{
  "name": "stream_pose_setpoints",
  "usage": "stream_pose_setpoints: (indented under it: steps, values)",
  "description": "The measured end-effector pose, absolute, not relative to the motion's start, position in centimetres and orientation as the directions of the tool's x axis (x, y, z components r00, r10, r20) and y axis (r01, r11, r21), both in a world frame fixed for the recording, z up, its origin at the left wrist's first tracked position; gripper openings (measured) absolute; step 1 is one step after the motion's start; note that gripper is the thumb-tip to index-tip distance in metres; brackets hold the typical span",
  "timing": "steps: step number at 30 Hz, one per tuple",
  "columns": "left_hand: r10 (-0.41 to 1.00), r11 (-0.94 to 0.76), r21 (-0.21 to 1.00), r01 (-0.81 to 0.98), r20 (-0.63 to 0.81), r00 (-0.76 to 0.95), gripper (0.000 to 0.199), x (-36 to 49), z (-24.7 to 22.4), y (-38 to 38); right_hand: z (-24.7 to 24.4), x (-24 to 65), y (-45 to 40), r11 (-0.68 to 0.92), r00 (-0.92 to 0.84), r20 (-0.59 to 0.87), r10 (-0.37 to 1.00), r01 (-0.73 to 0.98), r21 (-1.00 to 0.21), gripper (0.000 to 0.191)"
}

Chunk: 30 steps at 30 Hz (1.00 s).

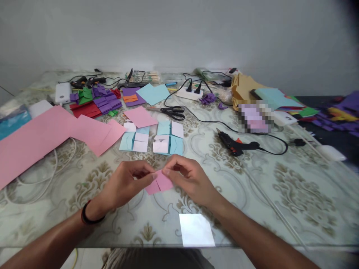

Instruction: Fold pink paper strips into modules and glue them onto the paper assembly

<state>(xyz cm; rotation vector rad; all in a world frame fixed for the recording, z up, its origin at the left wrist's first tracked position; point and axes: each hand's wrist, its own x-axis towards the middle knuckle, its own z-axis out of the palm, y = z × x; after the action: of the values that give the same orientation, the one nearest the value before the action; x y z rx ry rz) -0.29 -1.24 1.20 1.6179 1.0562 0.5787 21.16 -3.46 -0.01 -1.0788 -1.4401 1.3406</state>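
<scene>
No legible text or labels; plastic packet at the back may carry print, too blurred to read.

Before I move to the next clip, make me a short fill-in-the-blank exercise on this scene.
1. The small folded paper piece between the left hand and right hand is coloured ____.
2. The dark, round wristband is on the person's ____ side.
3. The black plastic glue gun lies to the ____ of the black-handled scissors.
4. The white, oblong power strip holds ____ black plugs.

Missing words: pink; left; right; two.
</scene>
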Motion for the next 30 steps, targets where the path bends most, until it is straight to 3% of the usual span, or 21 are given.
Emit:
stream_pose_setpoints:
  steps: [5, 10, 16, 22, 30]
  values:
    - [0.845, -0.133, 0.884, 0.447, -0.134, 0.517, 0.028, -0.48, 1.43, -1.15, 0.08, 21.19, -3.29, 0.018, -0.267, -0.005, 0.964, 0.083, -0.996, 0.020]
    - [0.873, -0.090, 0.893, 0.440, -0.142, 0.466, 0.028, -0.79, 1.11, -0.82, -0.01, 21.21, -3.08, -0.090, -0.229, -0.121, 0.966, 0.139, -0.986, 0.028]
    - [0.833, -0.111, 0.825, 0.555, -0.228, 0.505, 0.047, -0.45, 0.86, -0.75, -0.25, 21.14, -3.06, -0.063, -0.219, -0.107, 0.970, 0.200, -0.978, 0.027]
    - [0.850, -0.138, 0.827, 0.546, -0.185, 0.494, 0.045, -0.35, 1.13, -0.70, -0.18, 21.25, -2.91, -0.135, -0.216, -0.175, 0.961, 0.187, -0.973, 0.026]
    - [0.788, -0.112, 0.802, 0.587, -0.288, 0.544, 0.043, -0.19, 1.11, -0.44, -0.23, 21.40, -3.00, -0.136, -0.196, -0.185, 0.963, 0.238, -0.962, 0.022]
